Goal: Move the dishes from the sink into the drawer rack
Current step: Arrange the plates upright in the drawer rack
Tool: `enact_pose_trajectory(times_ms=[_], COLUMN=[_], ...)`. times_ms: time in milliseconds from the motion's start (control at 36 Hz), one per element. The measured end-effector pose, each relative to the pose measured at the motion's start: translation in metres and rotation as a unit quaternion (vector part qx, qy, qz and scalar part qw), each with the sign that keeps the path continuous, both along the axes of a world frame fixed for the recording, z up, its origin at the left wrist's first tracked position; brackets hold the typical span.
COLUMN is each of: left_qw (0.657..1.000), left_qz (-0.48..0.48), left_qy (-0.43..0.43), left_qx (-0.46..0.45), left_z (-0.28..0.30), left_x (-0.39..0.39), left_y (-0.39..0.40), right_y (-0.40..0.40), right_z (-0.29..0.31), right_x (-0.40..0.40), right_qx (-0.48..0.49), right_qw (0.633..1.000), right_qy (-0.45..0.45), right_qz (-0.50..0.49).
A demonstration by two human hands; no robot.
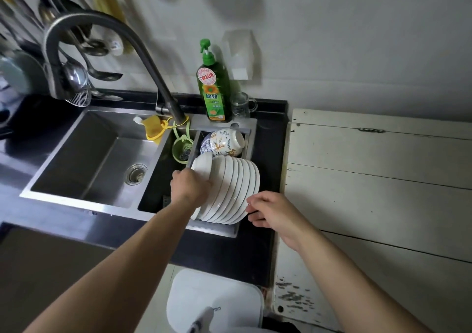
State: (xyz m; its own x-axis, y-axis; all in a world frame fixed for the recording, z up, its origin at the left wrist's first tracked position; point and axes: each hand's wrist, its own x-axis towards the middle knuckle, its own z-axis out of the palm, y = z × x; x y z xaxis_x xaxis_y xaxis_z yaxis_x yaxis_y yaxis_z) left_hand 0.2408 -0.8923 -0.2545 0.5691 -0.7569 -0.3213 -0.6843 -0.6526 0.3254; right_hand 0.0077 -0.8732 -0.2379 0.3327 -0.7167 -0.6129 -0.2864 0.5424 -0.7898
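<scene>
A row of several white plates [231,192] stands on edge in the metal drawer rack [224,230] set in the right basin of the sink [102,153]. My left hand [189,185] grips a white bowl [203,165] at the near-left end of that row. Behind the plates lie two patterned bowls [224,142] on their sides. My right hand [270,210] hovers with fingers apart at the right edge of the plates, holding nothing. The left basin holds no dishes.
A curved grey faucet [143,49] arches over the sink. A green dish soap bottle [213,90] and a glass mug [242,105] stand at the back. A green strainer [182,148] hangs beside the rack. A worn white cabinet top [378,184] lies right; ladles hang at left.
</scene>
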Motion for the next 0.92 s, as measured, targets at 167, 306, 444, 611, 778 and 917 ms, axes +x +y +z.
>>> enact_pose_trajectory(times_ms=[167,306,444,611,778,917], left_qw=[0.994,0.968,0.870,0.705,0.605,0.560], left_qz=[0.018,0.042,0.250,0.470,0.574,0.604], left_qy=[0.048,0.098,0.293,0.436,0.450,0.468], left_qx=[-0.093,-0.229,-0.308,-0.304,-0.320,-0.321], left_z=[0.028,0.088,0.106,0.073,0.068,0.074], left_x=[0.006,-0.003,0.018,0.048,0.038,0.030], left_y=[0.006,0.042,0.112,0.219,0.261,0.282], right_y=[0.004,0.007,0.019,0.053,0.075,0.064], right_z=[-0.005,-0.009,-0.011,-0.014,-0.022,-0.028], right_x=[0.001,0.006,0.016,0.049,0.094,0.133], right_qx=[0.009,0.014,0.022,0.016,-0.148,-0.469], right_qw=[1.000,1.000,0.999,0.989,0.909,0.648], right_qy=[0.000,0.000,0.010,0.036,0.156,0.257], right_qz=[0.003,0.011,0.034,0.145,0.357,0.542])
